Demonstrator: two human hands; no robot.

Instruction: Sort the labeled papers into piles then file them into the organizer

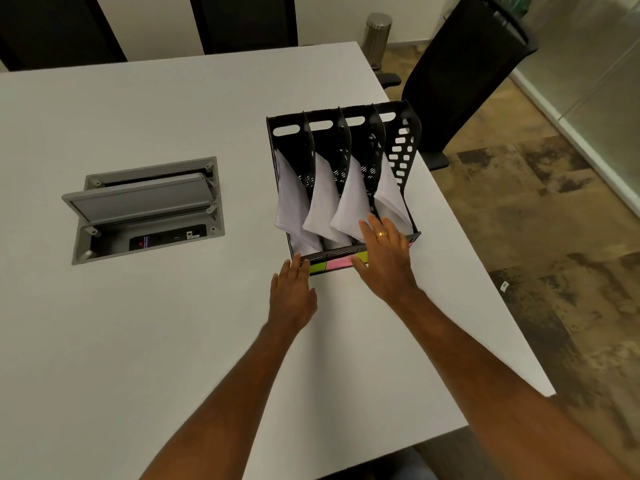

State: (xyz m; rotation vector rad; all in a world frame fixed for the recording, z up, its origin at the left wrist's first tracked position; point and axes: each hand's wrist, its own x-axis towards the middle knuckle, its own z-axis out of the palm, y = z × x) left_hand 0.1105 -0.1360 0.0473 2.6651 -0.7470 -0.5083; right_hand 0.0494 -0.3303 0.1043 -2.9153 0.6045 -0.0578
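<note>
Right hand (384, 258): grip released, fingers straight and spread, palm down over the near right corner of the organizer (403, 140); fingertips touch the lower edge of the papers (353, 206) there; a ring (382, 234) on one finger. Left hand (292, 294): grip released, fingers straight and together, tips touching the near left corner of the organizer's front rail. Neither hand grasps anything. Organizer: black, four upright slots side by side, perforated dividers, oval cut-outs along the far wall; it stands on the white surface (138, 341) near the right edge. Each of the four slots holds a sheaf of white papers, leaning leftward, lower corners fanning out toward the front rail. Sticky labels (332, 265) along the front rail: green at left, pink next, yellow-green partly under the right hand, a further pink edge at the right end; writing not legible. Left of the organizer, well apart: a grey cable box (145, 209) recessed in the surface, lid propped open, sockets showing inside. Beyond the surface's right edge: a black chair (464, 74) on patterned floor; a steel bin (378, 32) by the far wall.
</note>
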